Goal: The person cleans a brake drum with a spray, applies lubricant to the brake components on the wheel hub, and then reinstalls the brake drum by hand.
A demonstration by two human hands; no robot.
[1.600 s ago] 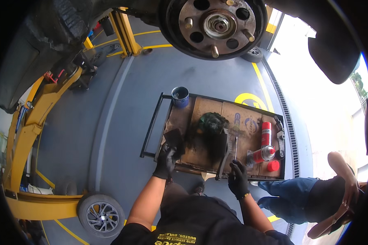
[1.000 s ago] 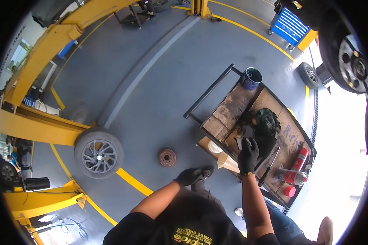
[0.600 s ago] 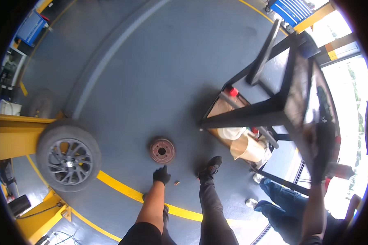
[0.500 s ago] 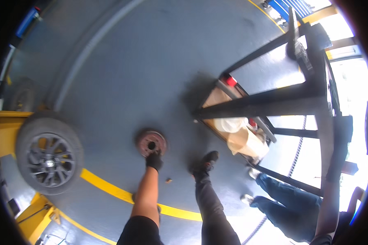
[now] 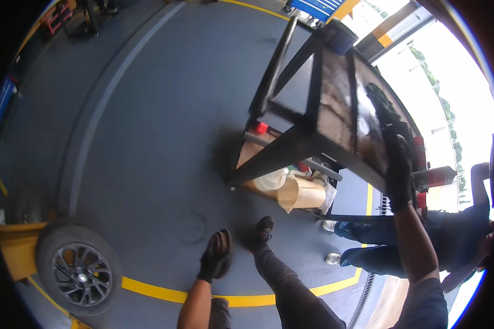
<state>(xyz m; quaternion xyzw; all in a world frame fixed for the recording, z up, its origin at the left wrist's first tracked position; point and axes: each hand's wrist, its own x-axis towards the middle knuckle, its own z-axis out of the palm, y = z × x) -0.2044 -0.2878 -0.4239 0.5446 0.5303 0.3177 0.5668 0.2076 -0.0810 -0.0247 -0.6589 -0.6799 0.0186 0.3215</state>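
Note:
My left hand point(image 5: 210, 257), in a black glove, grips the rust-coloured brake drum point(image 5: 222, 250) above the floor, near my shoe point(image 5: 264, 225). My right hand point(image 5: 399, 167), also gloved, is over the upper tray of the black cart point(image 5: 336, 94) at its near end, beside red spray cans point(image 5: 434, 177); its fingers are too dark to tell what they hold, if anything. A dark green bundle point(image 5: 380, 100) and a blue can point(image 5: 340, 37) are on that tray. A cream jug point(image 5: 300, 194) and a white container point(image 5: 268, 179) sit on the lower shelf.
An alloy wheel point(image 5: 71, 259) stands by a yellow lift arm point(image 5: 13, 249) at lower left. A co-worker in jeans point(image 5: 376, 260) is at the right, behind the cart. A blue tool chest point(image 5: 315, 6) is at the back, beside a bright open doorway.
The brake drum has left the floor in my left hand. My view has swung from the cart top down to the floor and shifted partly back toward the cart.

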